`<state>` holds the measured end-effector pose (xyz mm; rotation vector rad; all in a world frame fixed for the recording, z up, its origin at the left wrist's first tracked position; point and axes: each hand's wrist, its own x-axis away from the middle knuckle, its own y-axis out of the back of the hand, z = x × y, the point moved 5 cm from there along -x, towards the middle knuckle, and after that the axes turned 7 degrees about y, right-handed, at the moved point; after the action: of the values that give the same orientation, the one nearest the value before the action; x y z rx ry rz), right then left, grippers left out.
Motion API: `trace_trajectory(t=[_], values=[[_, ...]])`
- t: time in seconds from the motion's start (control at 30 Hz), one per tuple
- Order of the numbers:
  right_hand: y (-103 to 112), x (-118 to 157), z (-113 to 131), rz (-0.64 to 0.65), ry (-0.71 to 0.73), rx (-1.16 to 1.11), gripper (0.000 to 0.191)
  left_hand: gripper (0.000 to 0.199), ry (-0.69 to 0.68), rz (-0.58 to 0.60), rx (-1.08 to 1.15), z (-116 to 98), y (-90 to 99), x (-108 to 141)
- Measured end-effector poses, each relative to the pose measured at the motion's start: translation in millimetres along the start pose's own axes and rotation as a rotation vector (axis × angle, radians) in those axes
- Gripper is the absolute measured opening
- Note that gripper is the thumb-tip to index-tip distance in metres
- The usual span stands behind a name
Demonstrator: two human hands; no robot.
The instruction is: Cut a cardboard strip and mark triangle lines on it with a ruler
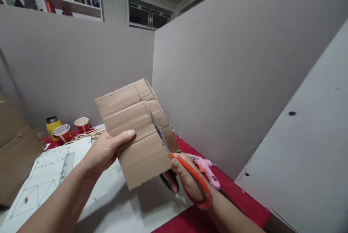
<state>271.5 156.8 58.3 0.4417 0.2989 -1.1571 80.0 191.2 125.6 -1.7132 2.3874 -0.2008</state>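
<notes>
My left hand grips a brown piece of cardboard by its left edge, thumb on top and fingers behind. The sheet is held tilted above the table, with a dark drawn line near its right side. In my right hand is a pair of scissors with orange on the near handle and a dark second loop below the sheet. One blade lies over the cardboard along the line, and a cut runs up from the lower edge. The other blade is hidden behind the sheet.
A pink glue gun lies on the red cloth at right. White paper with drawn truss shapes and a clear ruler spread at left. Paper cups, a yellow jar and thin sticks stand behind. Grey partitions border the table.
</notes>
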Motion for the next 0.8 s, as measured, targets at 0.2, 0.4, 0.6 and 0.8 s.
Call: trace_trajectory(t=[0.2,0.4,0.6,0.8], values=[[-6,3,-4,0.124,-0.052,-0.135,0.068,0.073,-0.010,-0.027,-0.022,-4,6.8,-2],[-1,7,-5,0.096,-0.264,-0.123,0.075,0.076,-0.041,-0.040,-0.051,-4,13.3,-8],[6,0,3,0.079,-0.169,0.027,0.068,0.074,-0.048,-0.044,-0.030,-6,12.8,-7],[1,-14,2,0.155,-0.024,0.029,0.067,0.074,-0.023,-0.009,0.012,-3,9.6,-7]])
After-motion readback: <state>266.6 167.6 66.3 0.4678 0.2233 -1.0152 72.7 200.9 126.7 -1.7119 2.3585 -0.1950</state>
